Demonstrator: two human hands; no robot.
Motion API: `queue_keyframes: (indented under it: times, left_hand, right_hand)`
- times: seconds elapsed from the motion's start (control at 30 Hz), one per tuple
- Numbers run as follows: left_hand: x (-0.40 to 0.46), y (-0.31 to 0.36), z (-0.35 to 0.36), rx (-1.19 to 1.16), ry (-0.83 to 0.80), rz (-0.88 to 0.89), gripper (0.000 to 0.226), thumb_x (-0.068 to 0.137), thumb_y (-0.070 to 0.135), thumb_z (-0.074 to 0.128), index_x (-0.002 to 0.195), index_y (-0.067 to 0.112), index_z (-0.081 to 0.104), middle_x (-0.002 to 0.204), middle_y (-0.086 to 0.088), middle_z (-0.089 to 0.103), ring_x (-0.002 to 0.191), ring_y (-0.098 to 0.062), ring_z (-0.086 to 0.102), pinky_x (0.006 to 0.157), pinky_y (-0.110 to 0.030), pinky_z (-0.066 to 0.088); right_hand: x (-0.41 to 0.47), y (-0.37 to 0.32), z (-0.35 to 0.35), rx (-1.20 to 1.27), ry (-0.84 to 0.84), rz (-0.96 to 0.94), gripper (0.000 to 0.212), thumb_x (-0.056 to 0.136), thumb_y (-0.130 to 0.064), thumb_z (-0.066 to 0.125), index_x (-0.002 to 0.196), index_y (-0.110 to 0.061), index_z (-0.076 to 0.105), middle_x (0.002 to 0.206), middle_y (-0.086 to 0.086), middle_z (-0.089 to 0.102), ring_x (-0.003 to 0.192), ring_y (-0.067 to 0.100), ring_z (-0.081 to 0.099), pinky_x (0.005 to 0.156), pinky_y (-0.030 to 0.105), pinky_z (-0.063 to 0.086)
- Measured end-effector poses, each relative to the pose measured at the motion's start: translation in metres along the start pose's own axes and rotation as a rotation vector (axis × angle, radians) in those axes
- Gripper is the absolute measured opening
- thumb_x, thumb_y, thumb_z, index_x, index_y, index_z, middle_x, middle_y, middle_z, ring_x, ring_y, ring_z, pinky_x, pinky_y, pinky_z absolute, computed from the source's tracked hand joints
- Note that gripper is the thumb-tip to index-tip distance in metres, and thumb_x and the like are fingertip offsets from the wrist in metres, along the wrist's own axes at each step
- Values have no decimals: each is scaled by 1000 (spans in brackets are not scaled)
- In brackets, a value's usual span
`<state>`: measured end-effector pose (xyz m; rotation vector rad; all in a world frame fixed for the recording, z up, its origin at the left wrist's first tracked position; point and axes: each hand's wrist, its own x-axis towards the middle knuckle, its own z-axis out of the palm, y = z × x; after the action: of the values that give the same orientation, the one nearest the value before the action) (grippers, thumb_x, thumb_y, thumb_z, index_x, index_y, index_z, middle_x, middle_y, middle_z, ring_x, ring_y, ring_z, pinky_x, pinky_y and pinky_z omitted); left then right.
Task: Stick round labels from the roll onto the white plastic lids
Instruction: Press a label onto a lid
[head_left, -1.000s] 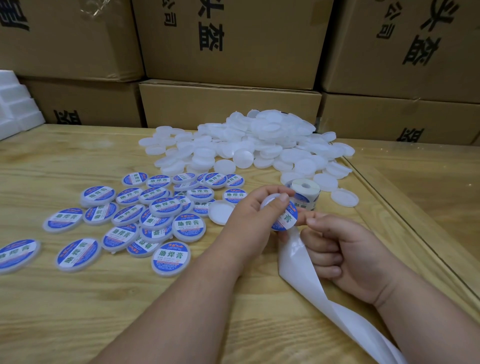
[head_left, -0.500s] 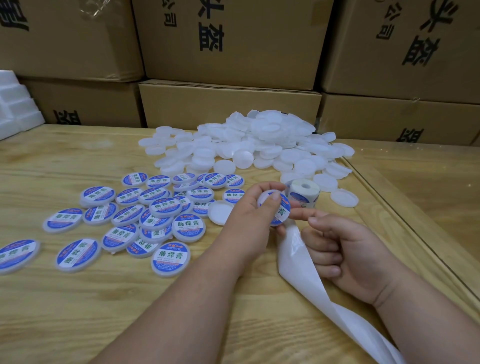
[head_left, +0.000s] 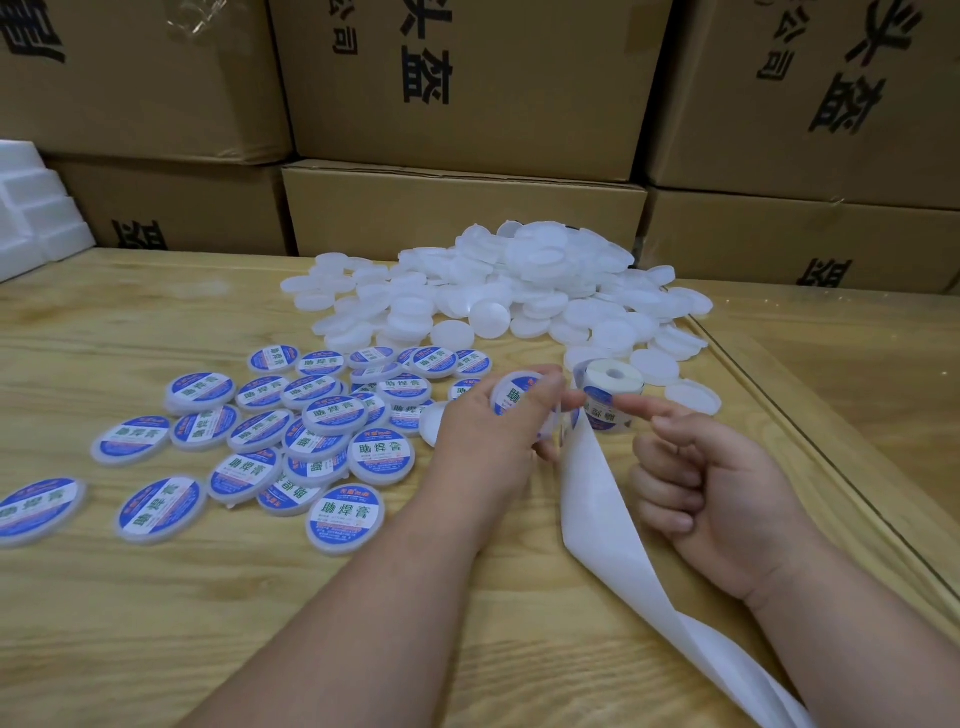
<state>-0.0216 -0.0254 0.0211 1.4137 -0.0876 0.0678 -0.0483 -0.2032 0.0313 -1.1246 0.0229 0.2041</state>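
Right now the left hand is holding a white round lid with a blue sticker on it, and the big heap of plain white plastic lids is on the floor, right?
Not quite. The left hand does hold a white round lid with a blue sticker, but the head view shows the big heap of plain white plastic lids lying on the light wooden table, in front of the brown cardboard boxes, not on the floor.
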Motion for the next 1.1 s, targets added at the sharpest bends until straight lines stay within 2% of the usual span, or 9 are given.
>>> queue_keyframes:
  times: [0.1, 0.2, 0.3, 0.43, 0.57, 0.7, 0.8, 0.9, 1.1]
  left_hand:
    - [0, 2, -2, -69, 12, -56, 47, 103, 57, 37, 104, 26, 73, 84, -3, 79, 41, -13, 52, 44, -17, 43]
    - [0, 1, -2, -83, 71, -84, 64, 104, 60, 28, 92, 16, 72, 62, -4, 71, 33, -13, 40, 36, -18, 32]
    - [-2, 2, 0, -160, 141, -96, 49, 104, 54, 39, 84, 16, 61, 54, 0, 58, 36, -8, 44, 36, -16, 33]
    - [0, -1, -5, -125, 176, -34, 24, 103, 41, 51, 93, 21, 61, 75, 3, 74, 43, -9, 47, 40, -17, 38]
    - [1, 2, -11, -355, 256, -38, 24, 100, 28, 62, 84, 24, 79, 86, 8, 76, 51, -5, 49, 49, -20, 42]
    - [2, 6, -16, -612, 288, -36, 26, 93, 13, 71, 77, 29, 83, 92, 5, 76, 55, -3, 52, 53, -17, 45]
    - [4, 8, -19, -809, 325, -65, 12, 92, 10, 71, 103, 11, 75, 102, 0, 77, 57, -4, 55, 52, -18, 49]
    - [5, 9, -23, -927, 361, -102, 34, 95, 12, 67, 127, 3, 64, 105, 0, 75, 63, -5, 62, 55, -19, 52]
    - [5, 11, -23, -917, 346, -79, 35, 101, 20, 59, 136, 15, 53, 100, -1, 78, 67, -11, 71, 57, -23, 55]
  right_hand:
    - [2, 0, -2, 25, 92, -72, 27, 83, -14, 50, 101, -12, 70, 56, -5, 23, 40, 7, 17, 36, 18, 16]
    - [3, 1, -2, 36, 132, -85, 26, 90, -13, 45, 95, -13, 71, 56, -5, 23, 41, 7, 18, 36, 19, 15]
    - [3, 2, -2, 23, 145, -84, 25, 92, -13, 45, 97, -12, 69, 55, -4, 24, 40, 8, 18, 34, 19, 18]
    - [2, 2, -3, 25, 152, -82, 22, 90, -13, 47, 97, -11, 68, 55, -4, 23, 40, 7, 19, 33, 19, 18]
    - [2, 2, -2, 27, 150, -84, 22, 87, -14, 49, 95, -11, 69, 54, -5, 23, 40, 7, 19, 34, 20, 17]
    - [3, 4, -5, 20, 155, -98, 22, 88, -13, 48, 96, -11, 68, 54, -4, 23, 39, 7, 20, 33, 20, 17]
    - [4, 6, -7, -10, 211, -154, 24, 90, -11, 46, 87, -14, 70, 52, -5, 25, 38, 8, 21, 34, 19, 19]
    - [5, 10, -11, -213, 366, -267, 24, 89, -8, 50, 81, -20, 69, 50, -7, 29, 40, 9, 23, 36, 19, 21]
    - [5, 14, -11, -448, 480, -320, 14, 78, -23, 58, 81, -25, 72, 50, -9, 39, 46, 13, 31, 47, 25, 28]
